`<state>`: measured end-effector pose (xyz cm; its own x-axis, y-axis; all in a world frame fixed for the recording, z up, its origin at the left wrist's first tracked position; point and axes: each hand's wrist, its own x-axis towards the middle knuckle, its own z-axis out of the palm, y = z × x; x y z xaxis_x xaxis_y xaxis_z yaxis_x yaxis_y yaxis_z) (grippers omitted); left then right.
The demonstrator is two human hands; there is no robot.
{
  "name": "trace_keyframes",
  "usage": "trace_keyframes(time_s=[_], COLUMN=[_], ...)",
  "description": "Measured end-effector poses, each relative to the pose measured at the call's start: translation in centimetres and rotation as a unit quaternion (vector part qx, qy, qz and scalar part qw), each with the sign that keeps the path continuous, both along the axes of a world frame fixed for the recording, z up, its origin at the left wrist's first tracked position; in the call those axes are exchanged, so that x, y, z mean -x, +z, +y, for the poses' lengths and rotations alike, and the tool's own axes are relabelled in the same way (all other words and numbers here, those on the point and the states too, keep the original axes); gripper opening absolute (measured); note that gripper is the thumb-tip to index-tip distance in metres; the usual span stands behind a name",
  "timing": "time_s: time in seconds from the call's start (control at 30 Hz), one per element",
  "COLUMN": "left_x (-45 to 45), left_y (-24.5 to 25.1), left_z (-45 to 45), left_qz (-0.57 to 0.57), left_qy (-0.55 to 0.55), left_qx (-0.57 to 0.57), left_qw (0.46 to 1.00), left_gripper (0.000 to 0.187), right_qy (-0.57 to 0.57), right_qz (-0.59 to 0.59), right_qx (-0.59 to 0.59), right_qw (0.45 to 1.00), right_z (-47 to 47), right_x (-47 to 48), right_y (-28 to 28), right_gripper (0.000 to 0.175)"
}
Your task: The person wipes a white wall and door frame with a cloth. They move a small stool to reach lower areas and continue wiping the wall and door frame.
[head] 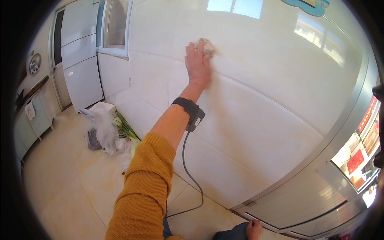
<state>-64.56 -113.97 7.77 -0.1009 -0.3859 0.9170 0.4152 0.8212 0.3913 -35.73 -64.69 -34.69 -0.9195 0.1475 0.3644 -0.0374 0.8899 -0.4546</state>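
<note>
My left hand (198,67) is raised against the glossy white tiled wall (255,120), pressing a crumpled light cloth (207,46) flat to it. The cloth shows past the fingertips and thumb; the rest lies hidden under the palm. A black strap with a small box (195,117) is around the left forearm, and a grey cable (192,177) hangs from it towards my legs. Low at the bottom edge, my right hand (253,229) rests by my knee in dark blue trousers (231,232). Its fingers look curled, and the frame cuts part of it off.
Plastic bags (105,132) and leafy green vegetables (126,127) lie on the tiled floor (60,180) along the wall. A white refrigerator (81,60) stands beside the window (115,27). At right is a metal-framed door (294,198); cabinets (36,120) line the left.
</note>
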Motion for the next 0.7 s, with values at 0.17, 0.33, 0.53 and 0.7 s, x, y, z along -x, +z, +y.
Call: trace_keyframes(time_s=[0.17,0.33,0.53,0.7], left_x=[1.5,2.7,4.0,3.4], left_y=[-0.9,-0.8,2.4,5.8], left_z=[-5.5,-9.5,-9.8,-7.4], left_qz=[-0.085,-0.074,-0.021,0.022], left_qy=[0.024,-0.008,-0.177,-0.219], left_qx=[-0.134,-0.191,-0.33,-0.259], left_qw=[0.987,0.979,0.927,0.94], left_gripper=[0.05,0.052,0.05,0.044], right_qy=[-0.007,-0.026,-0.009,0.013], right_qz=[-0.071,-0.135,-0.096,-0.056], right_qx=[-0.016,-0.02,-0.033,-0.014], right_qw=[0.997,0.99,0.995,0.998], right_z=[-0.4,-0.6,-0.1,0.2], right_x=[0.0,-0.3,0.0,0.0], right_y=[1.1,1.8,0.5,0.4], right_gripper=[0.019,0.028,0.022,0.018])
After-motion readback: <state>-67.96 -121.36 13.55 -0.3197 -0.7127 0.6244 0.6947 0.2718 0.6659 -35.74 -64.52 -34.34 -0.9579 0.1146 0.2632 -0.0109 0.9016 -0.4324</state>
